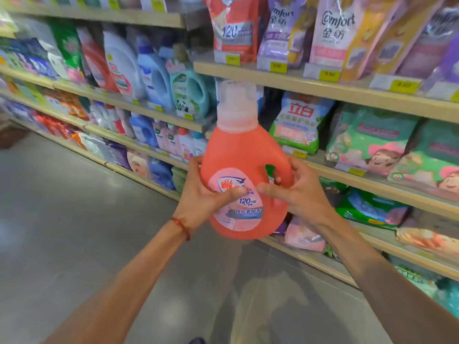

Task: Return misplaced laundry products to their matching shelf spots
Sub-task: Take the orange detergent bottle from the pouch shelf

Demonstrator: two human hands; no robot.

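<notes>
Right now the left grip and right grip both clasp the red detergent bottle, which stands upright between them (right fingers hooked through its handle). Best to carry it two-handed toward the red bottles up-left of the grips, probably its match, and set it down label outward.

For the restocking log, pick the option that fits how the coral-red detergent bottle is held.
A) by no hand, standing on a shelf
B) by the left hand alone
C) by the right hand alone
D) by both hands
D: the left hand and the right hand both grip the coral-red detergent bottle, one on each side of its lower body.
</notes>
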